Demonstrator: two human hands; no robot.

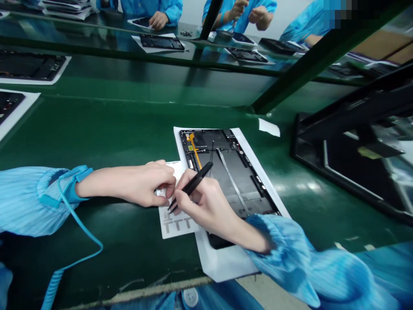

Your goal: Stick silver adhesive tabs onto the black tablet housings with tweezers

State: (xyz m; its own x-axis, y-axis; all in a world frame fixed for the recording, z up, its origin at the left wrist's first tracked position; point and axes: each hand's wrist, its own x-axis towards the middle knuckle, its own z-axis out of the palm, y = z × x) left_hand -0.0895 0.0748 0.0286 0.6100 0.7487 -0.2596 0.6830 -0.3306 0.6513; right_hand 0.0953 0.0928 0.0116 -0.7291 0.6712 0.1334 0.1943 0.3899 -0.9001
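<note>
Black tweezers [194,181] are gripped in my right hand [211,206], their tips pointing down at a white sheet of grey T-shaped stickers [177,228]. My left hand [155,185] lies on the upper part of that sheet, its fingers curled and pinched close to the tweezer tips. Whatever it pinches is hidden by the fingers. Under my right forearm is an opened tablet [222,172] with an orange flex cable [194,148] and a grey strip across its inside. White paper [219,265] lies beneath the tablet, and the sticker sheet sits at its left edge.
Two more opened tablets [29,66] on paper lie at the far left. A black frame [342,176] stands at the right, near a white paper scrap [269,127]. Co-workers' hands [158,20] are beyond the green crossbar. A blue coiled cord [53,284] hangs from my left wrist.
</note>
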